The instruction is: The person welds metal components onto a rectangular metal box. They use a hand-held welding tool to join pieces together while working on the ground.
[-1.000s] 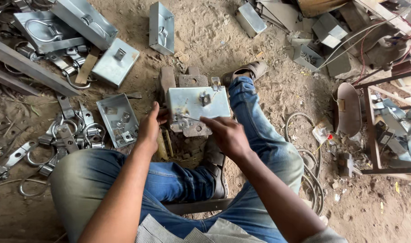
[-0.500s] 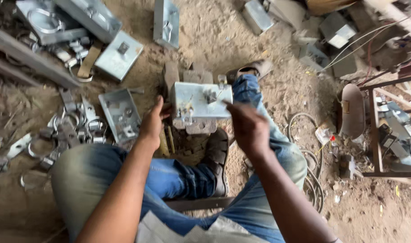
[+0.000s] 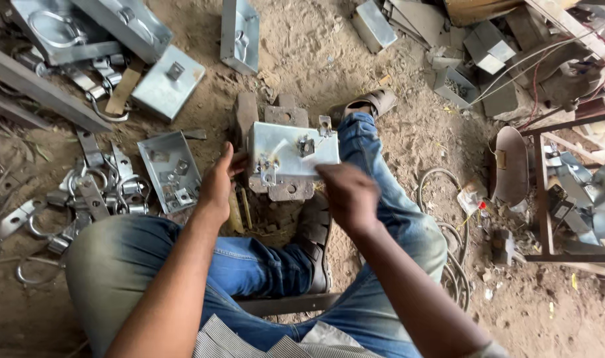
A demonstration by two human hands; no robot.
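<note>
Metal box [image 3: 290,151] on block [image 3: 286,189], tray [image 3: 170,169] left.

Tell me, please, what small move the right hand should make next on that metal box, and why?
Probably lower the right hand back onto the small fittings on the grey metal box. The left hand steadies the box's left edge on the rusty block, while the right hovers at its lower right corner, its grip seemingly empty, so the fittings look untended.
</note>
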